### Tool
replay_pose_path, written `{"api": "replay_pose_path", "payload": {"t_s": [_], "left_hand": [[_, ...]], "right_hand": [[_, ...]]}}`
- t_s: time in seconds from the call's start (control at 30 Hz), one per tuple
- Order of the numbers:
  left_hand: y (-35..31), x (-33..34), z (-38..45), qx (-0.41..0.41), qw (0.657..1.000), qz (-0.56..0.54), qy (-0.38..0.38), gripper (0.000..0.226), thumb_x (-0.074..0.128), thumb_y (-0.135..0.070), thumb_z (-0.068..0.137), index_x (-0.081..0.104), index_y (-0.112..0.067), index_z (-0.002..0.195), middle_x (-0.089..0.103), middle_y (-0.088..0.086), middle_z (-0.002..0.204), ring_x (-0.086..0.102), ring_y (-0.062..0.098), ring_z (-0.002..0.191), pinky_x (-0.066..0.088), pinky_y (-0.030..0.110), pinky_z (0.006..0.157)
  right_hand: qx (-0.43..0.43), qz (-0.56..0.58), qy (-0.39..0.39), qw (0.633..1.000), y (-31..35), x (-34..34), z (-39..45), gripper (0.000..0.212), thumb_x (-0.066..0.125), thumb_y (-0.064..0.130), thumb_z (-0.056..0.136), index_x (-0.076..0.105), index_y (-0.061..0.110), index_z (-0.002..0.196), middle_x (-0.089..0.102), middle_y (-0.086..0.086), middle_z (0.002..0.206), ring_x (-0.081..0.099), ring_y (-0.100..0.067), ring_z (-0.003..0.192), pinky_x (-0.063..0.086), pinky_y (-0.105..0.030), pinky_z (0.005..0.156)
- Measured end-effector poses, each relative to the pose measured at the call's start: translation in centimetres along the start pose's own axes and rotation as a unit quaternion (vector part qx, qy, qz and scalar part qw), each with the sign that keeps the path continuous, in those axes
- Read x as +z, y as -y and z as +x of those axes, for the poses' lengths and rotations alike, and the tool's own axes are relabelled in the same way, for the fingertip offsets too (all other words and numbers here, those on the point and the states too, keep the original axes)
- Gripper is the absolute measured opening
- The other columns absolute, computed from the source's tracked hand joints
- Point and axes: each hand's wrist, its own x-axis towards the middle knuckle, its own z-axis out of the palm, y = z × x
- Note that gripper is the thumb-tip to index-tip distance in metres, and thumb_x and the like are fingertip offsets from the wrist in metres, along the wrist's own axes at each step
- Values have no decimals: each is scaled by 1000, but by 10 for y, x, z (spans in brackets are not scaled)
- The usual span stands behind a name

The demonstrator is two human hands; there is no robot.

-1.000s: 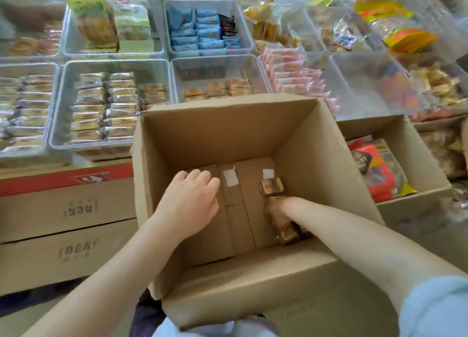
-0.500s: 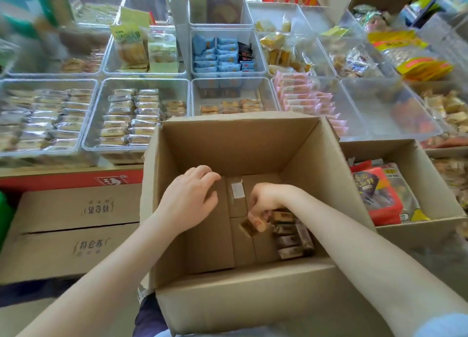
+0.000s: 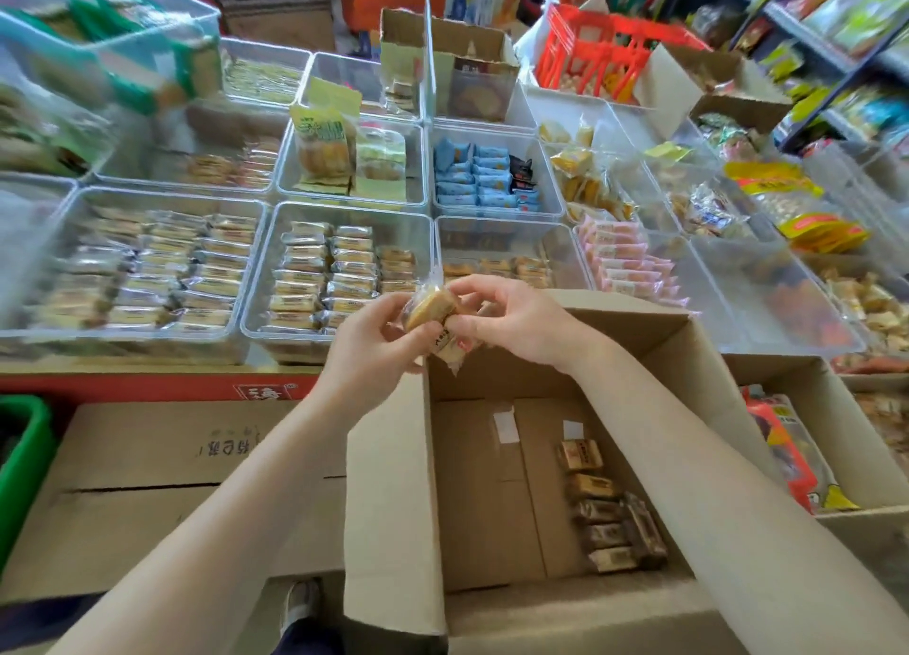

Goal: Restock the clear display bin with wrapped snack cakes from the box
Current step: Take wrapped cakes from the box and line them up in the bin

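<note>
A desk (image 3: 162, 386) with a red front edge carries rows of clear bins set side by side. Along its near edge stand a bin of silver-wrapped cakes (image 3: 142, 265), a second bin with pale wrapped cakes (image 3: 324, 270), and a nearly bare bin (image 3: 506, 256) holding a few cakes at its far wall. Behind these sit a bin of blue packets (image 3: 484, 177) and a bin of yellow-green bags (image 3: 344, 157). Pink packets (image 3: 624, 256) fill a bin toward the right edge.

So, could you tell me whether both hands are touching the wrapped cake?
Touching. The head view shows the left hand and the right hand each pinching the cake above the box.
</note>
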Motion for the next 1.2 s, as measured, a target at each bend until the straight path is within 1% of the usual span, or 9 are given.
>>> {"api": "replay_pose_path", "payload": {"t_s": [0.13,0.23,0.4,0.53,0.77,0.87,1.03,1.1,1.2], "left_hand": [[33,-54,36,17,996,49,-67,36,64,-35,98,58,-25,133,64,-7,117,64,7,97,54,25,74],[83,-97,66,-23,966,243,-80,42,54,-34,103,53,-18,142,56,0,131,57,18,117,47,33,86],[163,-136,100,-59,906,415,66,60,35,-41,108,23,-16,161,18,7,169,6,24,157,9,42,126],[202,-143,99,-26,857,499,127,64,16,-54,107,8,-26,163,6,2,171,-12,23,156,-17,43,123],[210,-144,101,-18,852,505,136,83,-9,-65,90,4,-28,163,3,1,171,-14,23,156,-24,42,120],[210,-145,101,-15,856,499,134,84,-12,-63,89,5,-27,163,5,2,171,-12,23,157,-25,42,118],[210,-145,101,-17,851,506,137,81,-11,-64,91,1,-28,163,3,3,171,-12,25,157,-23,44,120],[208,-146,101,-19,849,509,137,69,4,-61,102,1,-27,163,2,4,171,-13,25,157,-20,45,122],[205,-146,100,-20,847,511,146,67,13,-58,105,0,-27,163,1,4,171,-13,25,156,-19,45,123]], "right_hand": [[12,-45,-79,996,28,17,57,28,70,24,94,60,28,120,60,10,108,60,-9,92,51,-26,80],[40,-98,-142,984,36,30,102,25,69,23,94,56,30,114,62,6,114,59,-13,101,46,-29,84],[109,-261,-141,949,30,59,173,22,66,26,94,57,27,114,68,1,113,63,-21,98,55,-38,79],[202,-445,-67,870,14,85,220,16,57,17,98,51,19,112,67,-5,106,62,-28,90,45,-34,65],[280,-635,86,715,-24,114,245,34,60,17,96,58,18,129,64,-6,125,55,-28,120,39,-39,94],[249,-598,63,759,-34,118,247,29,54,6,95,59,15,123,62,-10,121,50,-30,120,41,-41,99],[265,-422,43,866,-44,122,244,42,50,-10,88,50,18,120,60,-10,110,61,-28,94,55,-37,75],[291,-400,59,867,-47,122,241,43,59,-6,88,48,21,120,52,-11,123,60,-25,91,53,-33,69],[271,-490,61,827,-48,123,240,35,67,6,89,52,23,115,48,-12,132,49,-30,118,46,-40,95]]}}
